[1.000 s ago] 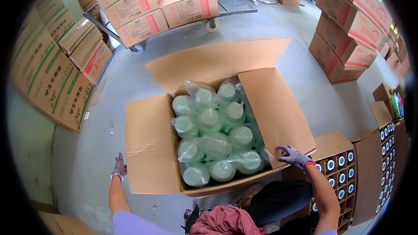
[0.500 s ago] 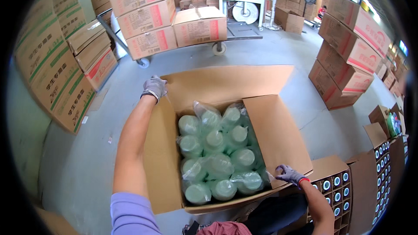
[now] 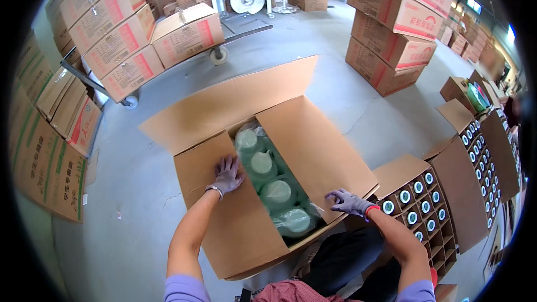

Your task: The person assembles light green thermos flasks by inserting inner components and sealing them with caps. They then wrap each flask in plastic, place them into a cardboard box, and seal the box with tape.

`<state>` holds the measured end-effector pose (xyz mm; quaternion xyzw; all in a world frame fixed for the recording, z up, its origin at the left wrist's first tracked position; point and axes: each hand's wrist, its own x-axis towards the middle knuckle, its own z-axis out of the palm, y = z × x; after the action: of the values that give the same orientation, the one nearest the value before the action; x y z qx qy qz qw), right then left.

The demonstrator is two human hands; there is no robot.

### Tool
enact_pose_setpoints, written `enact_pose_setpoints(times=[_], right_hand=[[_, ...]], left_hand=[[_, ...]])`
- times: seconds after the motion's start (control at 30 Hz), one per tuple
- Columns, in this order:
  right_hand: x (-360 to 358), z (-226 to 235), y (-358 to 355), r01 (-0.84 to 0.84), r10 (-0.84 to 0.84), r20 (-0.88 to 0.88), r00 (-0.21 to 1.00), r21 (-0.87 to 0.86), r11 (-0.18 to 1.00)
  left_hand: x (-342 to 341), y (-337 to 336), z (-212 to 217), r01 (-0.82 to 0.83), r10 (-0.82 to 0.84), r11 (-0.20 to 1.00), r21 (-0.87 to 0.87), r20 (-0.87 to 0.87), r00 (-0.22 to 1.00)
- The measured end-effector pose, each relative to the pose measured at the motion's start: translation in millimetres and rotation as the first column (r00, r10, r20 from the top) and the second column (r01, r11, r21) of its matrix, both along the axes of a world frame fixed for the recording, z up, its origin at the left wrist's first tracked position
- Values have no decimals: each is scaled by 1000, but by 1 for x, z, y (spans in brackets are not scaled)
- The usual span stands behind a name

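A large cardboard box (image 3: 232,207) stands in front of me, holding pale green rounded containers (image 3: 276,192) in clear plastic bags. Its left flap (image 3: 224,151) and right flap (image 3: 313,140) are folded inward, leaving a strip of the containers showing between them. My left hand (image 3: 227,175), in a grey glove, lies on the left flap with its fingers spread. Over the near end of the right flap is my gloved right hand (image 3: 348,202), its fingers loosely bent and apart, with nothing seen in them. The far flap (image 3: 235,103) stands up and outward.
Right of the box, a divided carton (image 3: 405,168) holds several white-capped bottles, and another such carton (image 3: 475,151) stands beyond. Stacked cartons (image 3: 386,39) rise at the far right. A loaded trolley (image 3: 240,31) stands at the far left, with flattened-looking cartons (image 3: 50,173) nearer.
My left hand has moved from the box's far left corner onto the left flap, which is now folded in over the containers. The view has turned to the right.
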<state>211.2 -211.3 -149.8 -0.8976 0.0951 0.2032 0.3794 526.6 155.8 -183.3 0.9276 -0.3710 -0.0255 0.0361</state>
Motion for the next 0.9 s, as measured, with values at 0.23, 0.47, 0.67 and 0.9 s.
enact_pose_setpoints(times=[0.23, 0.47, 0.67, 0.9], right_hand=[[-22, -11, -7, 66, -67, 74, 995, 16, 998], [-30, -8, -4, 293, -349, 123, 929, 330, 897], [-122, -55, 36, 678, -974, -37, 225, 724, 129], [-88, -140, 69, 616, -643, -766, 21, 517, -595]], left_hand=[[80, -44, 193, 156, 191, 907, -390, 714, 673], [-9, 4, 150, -36, 83, 994, -98, 531, 843], [-121, 8, 5, -253, 245, 967, 15, 196, 949], [-96, -29, 0, -221, 220, 975, -10, 109, 969]])
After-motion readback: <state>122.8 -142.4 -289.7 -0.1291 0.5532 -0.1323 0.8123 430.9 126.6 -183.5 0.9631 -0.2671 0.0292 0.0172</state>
